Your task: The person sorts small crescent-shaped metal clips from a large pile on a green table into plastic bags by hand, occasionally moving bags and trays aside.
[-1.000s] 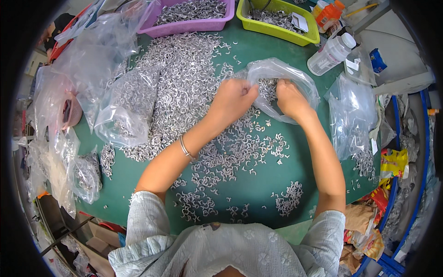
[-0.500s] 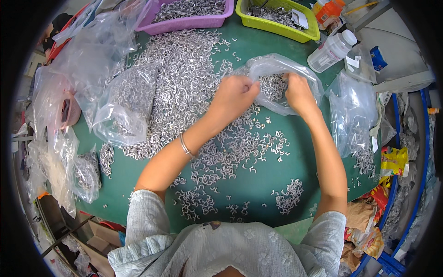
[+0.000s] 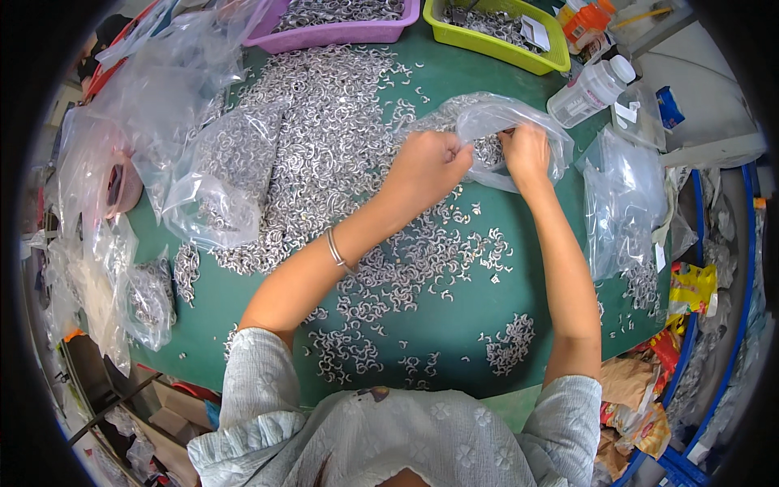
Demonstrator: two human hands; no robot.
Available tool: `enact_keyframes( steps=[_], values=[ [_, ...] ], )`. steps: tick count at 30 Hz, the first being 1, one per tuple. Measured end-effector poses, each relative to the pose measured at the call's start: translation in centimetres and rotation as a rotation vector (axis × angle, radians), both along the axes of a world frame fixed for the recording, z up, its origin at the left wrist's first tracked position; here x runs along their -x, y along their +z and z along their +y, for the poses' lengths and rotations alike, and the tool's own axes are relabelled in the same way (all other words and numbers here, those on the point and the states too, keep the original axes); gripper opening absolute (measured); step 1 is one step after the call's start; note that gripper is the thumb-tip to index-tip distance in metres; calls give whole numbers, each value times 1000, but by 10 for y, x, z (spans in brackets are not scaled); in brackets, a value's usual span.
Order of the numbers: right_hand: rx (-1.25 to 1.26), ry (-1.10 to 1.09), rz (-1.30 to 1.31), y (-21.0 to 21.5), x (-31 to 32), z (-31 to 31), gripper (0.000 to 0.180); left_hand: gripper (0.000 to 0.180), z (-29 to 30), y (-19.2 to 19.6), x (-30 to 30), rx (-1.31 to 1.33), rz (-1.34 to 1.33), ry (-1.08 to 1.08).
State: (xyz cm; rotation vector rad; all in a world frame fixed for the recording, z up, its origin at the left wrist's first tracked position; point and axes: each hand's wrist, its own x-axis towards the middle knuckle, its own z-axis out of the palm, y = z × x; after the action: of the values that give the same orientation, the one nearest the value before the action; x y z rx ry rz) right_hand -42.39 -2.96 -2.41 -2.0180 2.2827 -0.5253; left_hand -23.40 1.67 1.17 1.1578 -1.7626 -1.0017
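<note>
A clear plastic bag (image 3: 560, 154) lies on the green table with its mouth turned towards me. Many small silver crescent-shaped metal pieces (image 3: 485, 151) show inside it. My left hand (image 3: 434, 166) is closed in a fist with the left side of the bag's rim pinched in it. Over the mouth, with the fingertips inside, is my right hand (image 3: 527, 154). Its fingers are curled together, and what they hold, if anything, is hidden. Left of the bag spreads a big heap of the same crescent pieces (image 3: 324, 154), thinning into loose scatter below my left forearm.
A purple basket (image 3: 333, 36) and a yellow-green basket (image 3: 495, 50) of metal pieces stand at the back. A filled clear bag (image 3: 231, 170) lies left of the heap. On the right are a white bottle (image 3: 591, 91) and flat plastic bags (image 3: 621, 195). The green table (image 3: 454, 341) has small piles near me.
The bag's rim and my left hand have shifted slightly right. My right hand has turned a little, its fingertips still at the bag's mouth. The whole view has moved slightly.
</note>
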Motion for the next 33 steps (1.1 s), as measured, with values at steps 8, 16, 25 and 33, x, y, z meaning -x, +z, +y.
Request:
enact_keyframes(
  steps=[8, 16, 25, 33],
  values=[
    [-78, 22, -28, -10, 10, 1, 31, 33, 1, -1, 2, -7, 4, -20],
    [76, 71, 5, -23, 12, -1, 19, 34, 1, -2, 3, -22, 27, -16],
    [27, 120, -13, -8, 7, 3, 22, 27, -1, -2, 1, -25, -21, -9],
    [42, 117, -25, -9, 3, 0, 21, 27, 0, -3, 1, -66, 8, -4]
  ],
)
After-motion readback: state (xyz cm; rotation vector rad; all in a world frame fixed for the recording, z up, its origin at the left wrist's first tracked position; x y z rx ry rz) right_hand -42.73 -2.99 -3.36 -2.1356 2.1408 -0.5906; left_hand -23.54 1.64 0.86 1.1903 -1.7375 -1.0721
